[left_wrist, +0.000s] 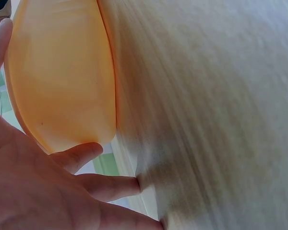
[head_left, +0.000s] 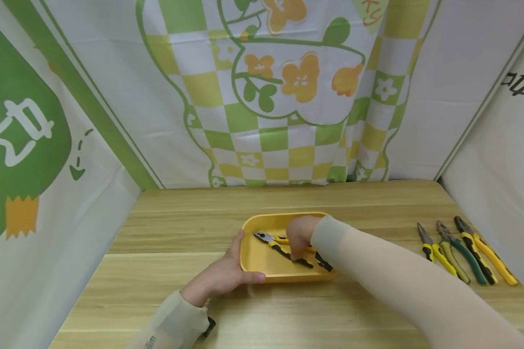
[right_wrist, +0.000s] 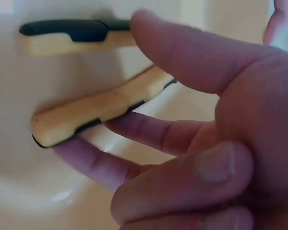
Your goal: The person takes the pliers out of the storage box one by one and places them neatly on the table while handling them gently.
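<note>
Inside a yellow plastic tray [head_left: 270,265] lie combination pliers [head_left: 264,237], with a bare metal head toward the left and spread yellow-and-black handles. My right hand [head_left: 303,232] reaches into the tray and holds these handles. The right wrist view shows the thumb on one handle [right_wrist: 62,31] and curled fingers under the other handle [right_wrist: 81,112]. At the tray's near left corner, my left hand [head_left: 224,274] steadies it with thumb and forefinger spread along the walls. In the left wrist view, its fingers are nearly straight, and some fingertips touch the table.
Three more pliers lie side by side at the right of the wooden table [head_left: 170,291]: needle-nose pliers [head_left: 425,235], green-handled pliers [head_left: 467,257] and yellow-and-black pliers [head_left: 480,247]. Printed cloth [head_left: 270,160] hangs behind the table and along both sides.
</note>
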`<control>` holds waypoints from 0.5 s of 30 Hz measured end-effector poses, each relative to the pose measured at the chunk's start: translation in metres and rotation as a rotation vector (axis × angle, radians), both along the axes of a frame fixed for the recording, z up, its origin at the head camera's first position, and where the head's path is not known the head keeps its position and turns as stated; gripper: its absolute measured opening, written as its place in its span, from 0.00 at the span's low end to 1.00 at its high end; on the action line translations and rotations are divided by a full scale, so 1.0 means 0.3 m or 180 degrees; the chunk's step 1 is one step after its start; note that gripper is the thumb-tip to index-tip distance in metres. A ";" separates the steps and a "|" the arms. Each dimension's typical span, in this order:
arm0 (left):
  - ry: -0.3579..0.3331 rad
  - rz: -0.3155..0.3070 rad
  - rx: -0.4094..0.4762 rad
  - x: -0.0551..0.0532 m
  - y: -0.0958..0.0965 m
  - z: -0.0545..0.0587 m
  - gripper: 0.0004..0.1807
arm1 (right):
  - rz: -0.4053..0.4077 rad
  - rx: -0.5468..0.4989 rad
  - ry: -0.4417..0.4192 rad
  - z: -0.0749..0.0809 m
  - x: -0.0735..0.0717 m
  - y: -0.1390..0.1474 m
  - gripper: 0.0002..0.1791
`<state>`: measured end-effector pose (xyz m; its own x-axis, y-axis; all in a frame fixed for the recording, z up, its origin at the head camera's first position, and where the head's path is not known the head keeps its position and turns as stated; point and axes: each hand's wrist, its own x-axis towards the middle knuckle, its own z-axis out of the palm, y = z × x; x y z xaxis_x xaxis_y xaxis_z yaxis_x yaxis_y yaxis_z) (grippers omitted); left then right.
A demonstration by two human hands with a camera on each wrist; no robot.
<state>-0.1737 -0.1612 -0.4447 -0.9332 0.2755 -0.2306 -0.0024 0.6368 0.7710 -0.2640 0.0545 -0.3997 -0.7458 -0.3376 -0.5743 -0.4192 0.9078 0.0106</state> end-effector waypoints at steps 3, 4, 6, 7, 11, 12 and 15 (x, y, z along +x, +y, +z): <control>0.0003 0.0000 0.0004 -0.002 0.000 -0.002 0.74 | -0.0061 0.0010 0.0023 0.003 0.000 -0.001 0.14; -0.0004 -0.0001 0.0011 -0.002 0.000 -0.002 0.74 | -0.0063 0.0002 0.0035 0.004 0.002 -0.001 0.15; -0.0021 0.0003 0.0027 -0.002 -0.001 -0.002 0.74 | -0.0029 -0.0004 0.0047 0.005 0.005 -0.002 0.14; -0.0032 0.0006 0.0031 -0.002 -0.001 -0.002 0.74 | -0.0010 -0.0021 0.0060 0.005 0.007 -0.002 0.14; -0.0058 0.0016 0.0010 -0.001 -0.003 -0.003 0.74 | 0.0014 -0.0031 0.0126 0.003 0.012 -0.001 0.15; -0.0057 0.0016 0.0015 -0.001 -0.004 -0.004 0.74 | 0.0018 -0.0020 0.0143 0.002 0.012 0.000 0.15; -0.0066 0.0015 0.0022 -0.001 -0.005 -0.007 0.74 | -0.0026 0.0033 0.0124 -0.001 0.009 0.004 0.16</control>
<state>-0.1741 -0.1625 -0.4468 -0.9295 0.2729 -0.2480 -0.0215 0.6314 0.7752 -0.2612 0.0556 -0.3999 -0.7704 -0.3256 -0.5481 -0.4109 0.9110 0.0363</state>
